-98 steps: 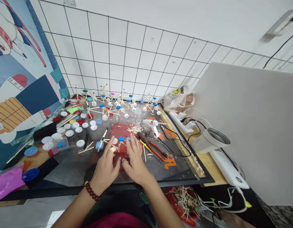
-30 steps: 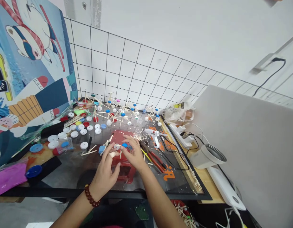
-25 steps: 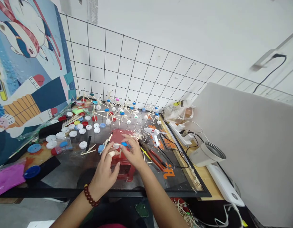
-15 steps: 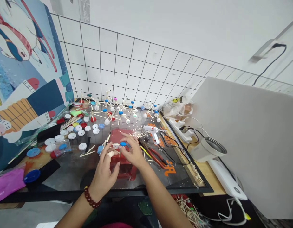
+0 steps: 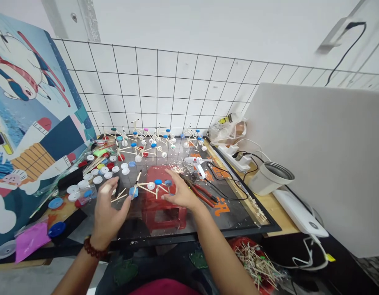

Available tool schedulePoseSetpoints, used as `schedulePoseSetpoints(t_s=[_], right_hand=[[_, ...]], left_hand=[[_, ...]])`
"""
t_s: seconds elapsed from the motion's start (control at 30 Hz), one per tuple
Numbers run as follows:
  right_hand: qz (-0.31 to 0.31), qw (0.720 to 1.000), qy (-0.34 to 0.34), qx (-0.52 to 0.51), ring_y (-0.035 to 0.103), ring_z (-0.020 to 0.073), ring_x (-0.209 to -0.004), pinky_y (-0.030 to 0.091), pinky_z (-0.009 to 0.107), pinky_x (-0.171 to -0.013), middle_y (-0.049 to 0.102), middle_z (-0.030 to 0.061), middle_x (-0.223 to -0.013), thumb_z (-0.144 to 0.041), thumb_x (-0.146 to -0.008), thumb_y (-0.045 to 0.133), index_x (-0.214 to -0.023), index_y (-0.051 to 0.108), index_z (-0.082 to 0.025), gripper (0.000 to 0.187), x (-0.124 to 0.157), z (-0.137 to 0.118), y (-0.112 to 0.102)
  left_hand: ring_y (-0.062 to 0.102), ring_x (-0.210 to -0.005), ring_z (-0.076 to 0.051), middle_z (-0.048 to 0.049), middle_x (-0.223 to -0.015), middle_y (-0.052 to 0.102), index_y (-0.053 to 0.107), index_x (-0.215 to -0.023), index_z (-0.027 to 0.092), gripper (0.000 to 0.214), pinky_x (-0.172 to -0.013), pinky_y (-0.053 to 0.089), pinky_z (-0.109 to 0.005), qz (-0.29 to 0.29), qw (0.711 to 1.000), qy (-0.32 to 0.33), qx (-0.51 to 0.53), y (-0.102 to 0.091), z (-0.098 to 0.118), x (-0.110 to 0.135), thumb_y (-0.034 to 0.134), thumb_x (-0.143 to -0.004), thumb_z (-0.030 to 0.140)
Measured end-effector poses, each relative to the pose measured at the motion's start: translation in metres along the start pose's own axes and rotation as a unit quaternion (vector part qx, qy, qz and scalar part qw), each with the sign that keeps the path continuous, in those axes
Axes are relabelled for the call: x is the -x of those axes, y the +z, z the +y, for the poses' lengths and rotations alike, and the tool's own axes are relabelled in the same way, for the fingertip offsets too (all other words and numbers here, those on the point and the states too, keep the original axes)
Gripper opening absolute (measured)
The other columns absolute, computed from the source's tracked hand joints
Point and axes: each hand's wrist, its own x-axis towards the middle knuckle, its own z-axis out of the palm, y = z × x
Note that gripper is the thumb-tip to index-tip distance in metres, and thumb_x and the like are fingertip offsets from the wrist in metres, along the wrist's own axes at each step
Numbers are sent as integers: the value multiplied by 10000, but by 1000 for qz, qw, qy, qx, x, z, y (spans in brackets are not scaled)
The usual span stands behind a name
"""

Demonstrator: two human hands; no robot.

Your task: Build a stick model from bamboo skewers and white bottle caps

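A small model (image 5: 143,185) of wooden sticks and bottle caps stands on the dark glossy tabletop in front of me. A light blue cap (image 5: 133,192) is at its left end, and a bright blue cap (image 5: 158,182) sits near its right. To its left, my left hand (image 5: 111,211) is open and apart from it, fingers slightly curled. My right hand (image 5: 182,191) curves around its right end with thumb and fingers apart; whether a fingertip touches it I cannot tell. Loose sticks (image 5: 119,196) lie between my left hand and the model.
Several similar stick-and-cap models (image 5: 154,145) line the back. Loose caps (image 5: 97,180) spread at left. A white glue gun (image 5: 196,163), its cable and red-handled pliers (image 5: 204,194) lie at right. Beyond are a power strip (image 5: 235,157) and a white cup (image 5: 266,180). A red basin (image 5: 254,262) holds sticks.
Both hands have moved apart from the model, my left hand farther to the left, my right hand slightly right. The model stands exposed between them. The view has shifted a little.
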Motion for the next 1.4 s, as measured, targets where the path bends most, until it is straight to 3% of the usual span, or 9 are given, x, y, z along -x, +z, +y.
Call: schedulePoseSetpoints(t_s=[0.07,0.17,0.4,0.57,0.77,0.93,1.07,1.2,1.4], right_hand=[[-15,999,2,-37,409,288,-1376,298,489,-1141,424,139,-1493,-214,-677,737,-1453,380,-205,854,0,-1,0],[-18,996,-4,-87,439,259,-1363,317,463,-1139,459,102,-1479,-118,-685,634,-1439,405,-220,795,0,0,0],[19,986,-19,-167,535,254,-1276,430,447,-1068,562,58,-1395,-61,-624,542,-1344,519,-234,742,-2,6,8],[27,974,-6,-227,546,248,-1262,456,461,-1048,615,45,-1335,-56,-607,501,-1273,574,-228,691,-6,6,9],[37,944,56,-323,555,235,-1258,475,460,-1022,634,48,-1312,-59,-572,456,-1203,601,-218,666,-11,8,8],[52,910,56,-408,580,246,-1229,506,423,-959,678,66,-1237,-80,-548,458,-1109,644,-209,605,-12,11,10],[68,889,70,-448,584,255,-1215,495,408,-966,705,49,-1179,-91,-549,537,-1036,676,-224,524,-14,16,8],[120,872,97,-464,594,256,-1186,459,399,-1009,734,27,-1090,-117,-546,614,-968,709,-237,449,-18,24,7],[126,875,97,-458,633,258,-1093,466,401,-978,743,33,-1042,-140,-550,658,-939,720,-233,404,-19,26,10]], left_hand=[[508,-1282,-329,-140,-1417,475,408,-1355,236,647,-1077,415,-547,-113,990,-72,33,-1,-10,-20,692,-786,348],[414,-1376,-326,-153,-1494,422,385,-1397,236,741,-1112,375,-523,-229,964,-93,97,5,-23,-41,712,-751,396],[320,-1433,-299,-148,-1560,332,308,-1482,230,915,-1162,275,-492,-308,942,-58,119,19,-43,-42,765,-700,360],[389,-1399,-276,-144,-1494,447,310,-1480,223,847,-1147,306,-480,-354,922,-68,144,18,-44,-36,714,-759,409],[506,-1310,-305,-151,-1441,513,446,-1397,195,801,-1115,366,-506,-365,922,-67,110,11,-42,-32,772,-702,422],[554,-1260,-314,-136,-1377,579,510,-1333,189,755,-1099,382,-536,-384,914,-79,106,7,-33,-31,795,-673,420],[577,-1228,-331,-140,-1334,612,571,-1236,186,739,-1075,415,-543,-346,920,-128,136,9,-29,-32,838,-591,429],[562,-1241,-337,-175,-1329,604,554,-1218,164,807,-1050,450,-513,-280,921,-189,192,11,-31,-34,871,-528,436],[560,-1241,-317,-161,-1328,603,525,-1220,183,779,-1071,426,-483,-253,911,-209,249,11,-37,-35,874,-563,415]])
